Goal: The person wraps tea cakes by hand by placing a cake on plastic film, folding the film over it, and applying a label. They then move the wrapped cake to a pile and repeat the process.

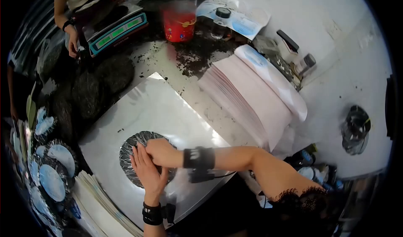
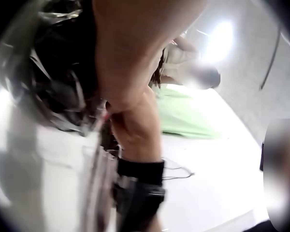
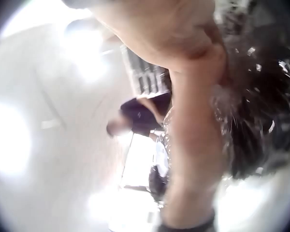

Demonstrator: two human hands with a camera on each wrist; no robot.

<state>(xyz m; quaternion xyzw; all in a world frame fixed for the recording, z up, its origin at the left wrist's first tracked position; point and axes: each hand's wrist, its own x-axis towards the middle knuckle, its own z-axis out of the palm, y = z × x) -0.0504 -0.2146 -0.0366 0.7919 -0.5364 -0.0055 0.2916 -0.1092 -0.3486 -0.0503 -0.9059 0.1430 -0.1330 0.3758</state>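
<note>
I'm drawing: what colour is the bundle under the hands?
The bundle is blackish, best in head view.

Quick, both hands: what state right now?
Left hand: open, fingers straight on the dark, round, plastic-wrapped bundle.
Right hand: fingers curled over the bundle; cannot tell whether they pinch anything.

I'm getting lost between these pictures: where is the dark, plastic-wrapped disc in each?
Head: the disc lies below and left of centre.
Left wrist: the disc is at upper left.
Right wrist: the disc is at the right.
Shared landmark: a black wristband shows in every view.
</note>
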